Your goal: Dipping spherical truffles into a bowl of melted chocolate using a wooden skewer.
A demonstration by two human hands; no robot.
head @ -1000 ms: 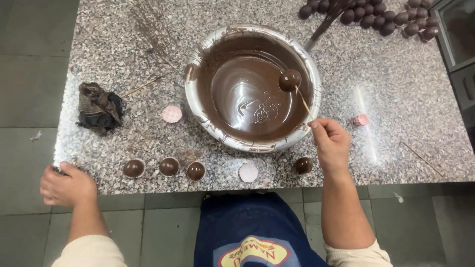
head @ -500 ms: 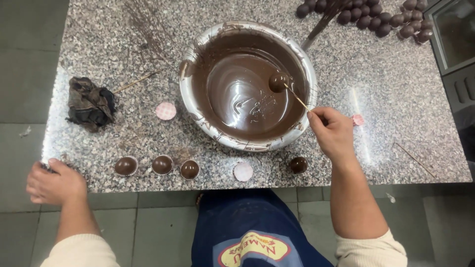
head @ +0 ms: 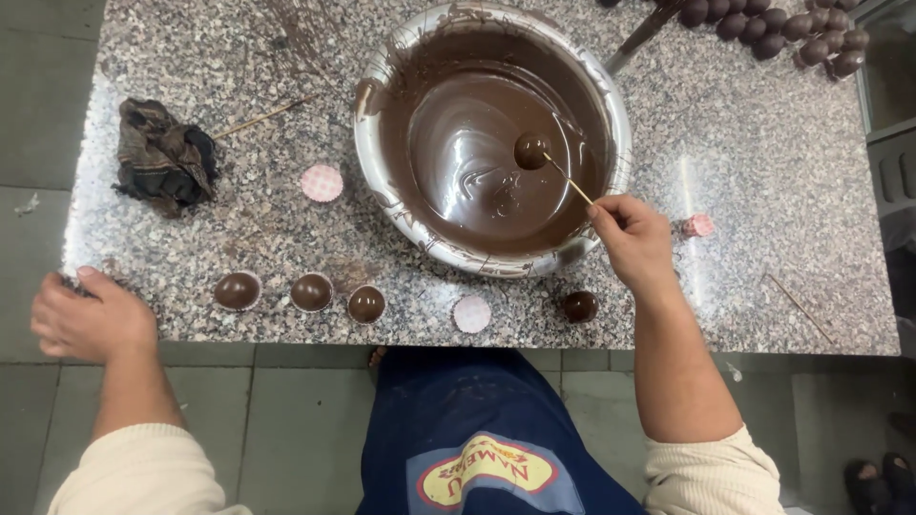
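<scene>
Dark brown chocolate (head: 458,162) fills a silver bowl (head: 374,143) on the speckled grey surface (head: 763,143), beside pink checked cups (head: 322,182), a brown-black rag (head: 162,157) and a navy apron (head: 458,420).

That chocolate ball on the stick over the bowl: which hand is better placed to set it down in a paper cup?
Probably the right hand: it holds the stick; the empty paper cup is close.

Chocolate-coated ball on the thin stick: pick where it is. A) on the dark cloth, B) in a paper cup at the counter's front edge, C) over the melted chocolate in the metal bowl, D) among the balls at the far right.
C: the right hand holds the stick with the ball over the melted chocolate in the metal bowl.
</scene>
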